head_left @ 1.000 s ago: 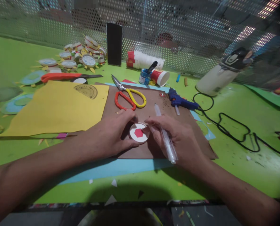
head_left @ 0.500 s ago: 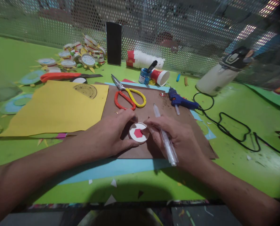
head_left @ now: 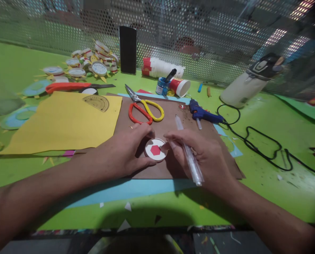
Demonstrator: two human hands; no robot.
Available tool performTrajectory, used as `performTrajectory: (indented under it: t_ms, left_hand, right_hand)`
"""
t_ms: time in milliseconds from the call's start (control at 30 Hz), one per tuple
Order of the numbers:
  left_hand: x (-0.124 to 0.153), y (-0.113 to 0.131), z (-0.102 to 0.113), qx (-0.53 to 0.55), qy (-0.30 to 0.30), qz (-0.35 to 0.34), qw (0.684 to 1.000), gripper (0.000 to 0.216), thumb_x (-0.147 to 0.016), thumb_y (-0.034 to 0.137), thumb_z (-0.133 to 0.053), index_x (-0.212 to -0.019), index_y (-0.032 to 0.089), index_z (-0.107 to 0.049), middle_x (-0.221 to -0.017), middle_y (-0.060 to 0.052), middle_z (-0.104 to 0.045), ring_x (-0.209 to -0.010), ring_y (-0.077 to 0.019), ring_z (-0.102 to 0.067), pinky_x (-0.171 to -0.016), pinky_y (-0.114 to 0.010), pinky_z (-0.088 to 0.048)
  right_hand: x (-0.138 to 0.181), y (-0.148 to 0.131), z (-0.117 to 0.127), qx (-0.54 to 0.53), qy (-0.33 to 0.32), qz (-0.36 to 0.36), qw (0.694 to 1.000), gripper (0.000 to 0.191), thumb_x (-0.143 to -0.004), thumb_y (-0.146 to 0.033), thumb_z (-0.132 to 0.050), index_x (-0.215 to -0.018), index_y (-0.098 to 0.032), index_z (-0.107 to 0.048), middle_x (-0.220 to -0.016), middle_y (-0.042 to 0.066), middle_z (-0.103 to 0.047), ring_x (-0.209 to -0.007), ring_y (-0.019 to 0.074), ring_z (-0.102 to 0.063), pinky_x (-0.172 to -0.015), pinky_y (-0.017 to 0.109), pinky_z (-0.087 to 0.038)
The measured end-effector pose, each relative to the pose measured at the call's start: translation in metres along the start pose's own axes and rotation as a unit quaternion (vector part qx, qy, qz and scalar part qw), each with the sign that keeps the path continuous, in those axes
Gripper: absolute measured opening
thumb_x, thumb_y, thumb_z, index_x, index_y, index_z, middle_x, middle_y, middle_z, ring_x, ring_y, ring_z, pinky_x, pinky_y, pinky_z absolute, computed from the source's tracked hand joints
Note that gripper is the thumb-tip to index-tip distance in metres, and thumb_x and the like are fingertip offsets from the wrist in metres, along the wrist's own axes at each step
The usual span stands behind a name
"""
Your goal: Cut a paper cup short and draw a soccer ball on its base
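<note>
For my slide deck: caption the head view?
Left hand steadies white disc; right hand holds clear pen.

Scissors with red and yellow handles are lying on the brown sheet. A blue glue gun is resting beside them, its black cord trailing right. A yellow sheet is bearing a protractor. A white bottle is lying tilted near the mesh wall.
</note>
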State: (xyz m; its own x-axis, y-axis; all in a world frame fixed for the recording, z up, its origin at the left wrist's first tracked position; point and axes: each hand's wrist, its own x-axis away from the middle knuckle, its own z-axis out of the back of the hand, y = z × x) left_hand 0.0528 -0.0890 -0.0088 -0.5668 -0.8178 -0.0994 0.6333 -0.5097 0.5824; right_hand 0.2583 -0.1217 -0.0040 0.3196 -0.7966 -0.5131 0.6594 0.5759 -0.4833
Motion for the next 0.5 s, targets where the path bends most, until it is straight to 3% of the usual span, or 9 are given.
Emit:
performTrajectory:
  t_ms: [500]
  left_hand:
    - [0.0031,-0.0034,-0.0014,-0.008,0.014,-0.021,1.0,0.036,-0.082,0.05,-0.062,-0.099,0.021,-0.049,-0.089,-0.001,-0.058,-0.066,-0.0137,-0.054,-0.057,-0.026,-0.039]
  right_hand:
    - [0.0006,-0.0085,-0.0002,-0.049,-0.058,0.046,0.996,0.02,-0.09,-0.013,-0.053,-0.103,-0.016,-0.068,-0.084,0.009,-0.068,-0.072,0.0174,-0.057,-0.063,0.03,-0.046]
